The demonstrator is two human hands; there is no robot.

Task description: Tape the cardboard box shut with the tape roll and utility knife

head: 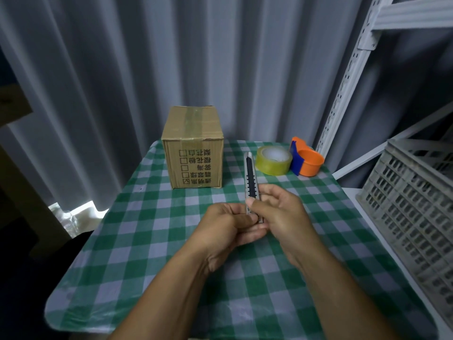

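Note:
A small brown cardboard box point(193, 146) stands at the far side of the table, flaps down, with a strip of tape along its top seam. To its right lies a yellowish tape roll point(274, 160). Over the middle of the table both hands hold a silver utility knife point(251, 175) with a black slider, its tip pointing away from me. My left hand point(226, 225) grips the lower end from the left. My right hand point(279, 212) closes on the handle from the right, thumb on the slider. No blade shows at the tip.
An orange and blue tape dispenser point(306, 161) sits right of the roll. The table wears a green checked cloth point(171, 241). A grey plastic crate point(414, 204) and a white metal shelf frame point(353, 69) stand at the right. Grey curtains hang behind.

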